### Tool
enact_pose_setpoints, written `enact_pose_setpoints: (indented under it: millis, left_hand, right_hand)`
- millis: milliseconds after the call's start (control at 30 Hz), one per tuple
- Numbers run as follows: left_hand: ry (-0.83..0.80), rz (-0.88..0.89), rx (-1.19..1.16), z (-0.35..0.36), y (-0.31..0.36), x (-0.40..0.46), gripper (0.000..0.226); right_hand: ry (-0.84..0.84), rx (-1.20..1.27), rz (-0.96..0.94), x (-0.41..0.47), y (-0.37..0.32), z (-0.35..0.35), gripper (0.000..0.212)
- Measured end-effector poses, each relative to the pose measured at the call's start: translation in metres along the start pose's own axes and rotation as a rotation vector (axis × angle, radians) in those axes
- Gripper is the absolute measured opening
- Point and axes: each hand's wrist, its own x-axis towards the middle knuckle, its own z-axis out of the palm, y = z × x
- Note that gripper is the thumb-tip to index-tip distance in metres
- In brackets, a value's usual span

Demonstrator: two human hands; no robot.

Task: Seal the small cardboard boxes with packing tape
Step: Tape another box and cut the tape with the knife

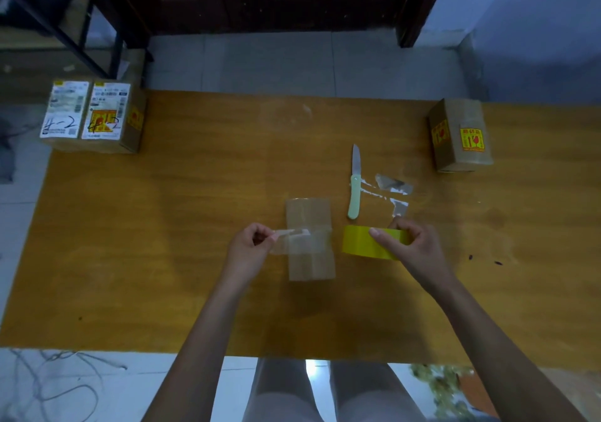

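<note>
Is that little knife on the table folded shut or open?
Open. The knife lies flat on the table with its metal blade swung fully out of the pale green handle, pointing away from the person.

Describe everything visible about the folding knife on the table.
The folding knife lies open and flat on the orange-brown table, with a pale green handle and a bare metal blade pointing away from the person. It sits just beyond the yellow tape roll, beside clear tape scraps. Neither hand touches it.
</note>
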Motion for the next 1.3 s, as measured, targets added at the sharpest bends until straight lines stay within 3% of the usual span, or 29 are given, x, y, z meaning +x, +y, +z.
enact_pose_setpoints:
  millis: [100, 267, 433, 600, 733, 867, 1067, 1200, 1300]
  left_hand:
    - [-0.007, 0.016, -0.008, 0.001, 0.0, -0.003, 0.006]
    - [0.01, -0.065, -0.06, 0.007, -0.011, -0.007, 0.014]
    - [0.265, -0.159, -0.04, 0.023, -0.017, -0.029, 0.072]
    - [0.374, -0.136, 0.084, 0.045, -0.034, -0.08, 0.093]
    - [0.395, -0.234, 0.122, 0.051, -0.042, -0.093, 0.097]
    - [0.176, -0.263, 0.123, 0.076, -0.045, -0.107, 0.092]
    - [0.305, -0.207, 0.033, 0.096, -0.028, -0.093, 0.087]
    - [0.26, -0.243, 0.163, 0.094, -0.035, -0.08, 0.087]
    - [0.221, -0.271, 0.236, 0.091, -0.037, -0.077, 0.086]
  right_hand:
    - [-0.012, -0.07, -0.045, -0.005, -0.005, -0.003, 0.046]
    - [-0.109, -0.204, -0.116, -0.017, -0.016, -0.013, 0.053]
    - [-0.143, -0.185, -0.144, -0.025, -0.03, -0.004, 0.057]
    - [-0.162, -0.238, -0.157, -0.028, -0.039, 0.007, 0.053]
    - [-0.149, -0.224, -0.127, -0.029, -0.043, 0.005, 0.057]
    - [-0.166, -0.221, -0.12, -0.03, -0.043, -0.003, 0.058]
    - [-0.166, -0.244, -0.129, -0.032, -0.041, -0.006, 0.058]
    - [-0.146, -0.174, -0.08, -0.033, -0.048, -0.004, 0.054]
    - [-0.193, -0.263, -0.197, -0.035, -0.062, 0.004, 0.055]
